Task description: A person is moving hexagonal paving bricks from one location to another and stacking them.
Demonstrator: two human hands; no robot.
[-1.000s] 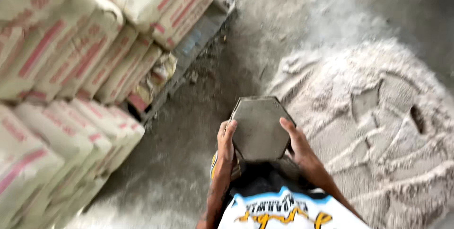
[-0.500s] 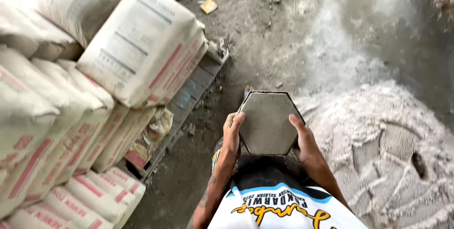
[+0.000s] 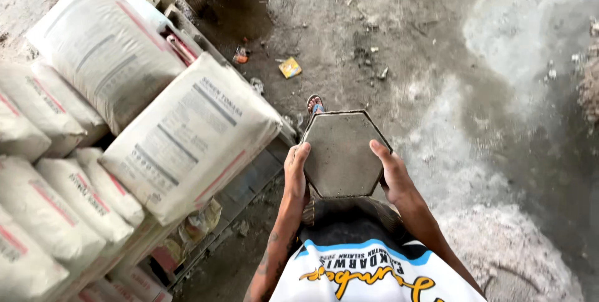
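Hexagonal grey paving block, freshly cast by the look of its damp flat face, is up off the ground and carried level in front of the body. Left hand clamps one side edge, right hand the opposite edge; both grips closed on the block, thumbs lying over the top rim, fingers hidden beneath. Block sits roughly at waist height, above a sandalled foot whose toe shows just past its far edge.

Progress, judged from the frame: the block is made and lifted; it is not yet set down anywhere. No row of finished blocks or drying spot is in view, so where it goes cannot be told.

Edges and room:
- To the left, a stack of cement sacks leans out on a low pallet; the nearest sack corner comes close to the left forearm. Tight on that side.
- More sacks pile behind and below, running out of frame to the left.
- Ahead, bare concrete floor, dusty, with a small yellow scrap and bits of debris; open walking room there.
- To the right, pale powder streaks the floor and a mound of sand or mix lies low right, near the right elbow. Its surface is loose; footing there looks poor.
- Far right edge, a rough pile of rubble, well apart.

Clearest lane is straight ahead and slightly right, between sacks and mound.
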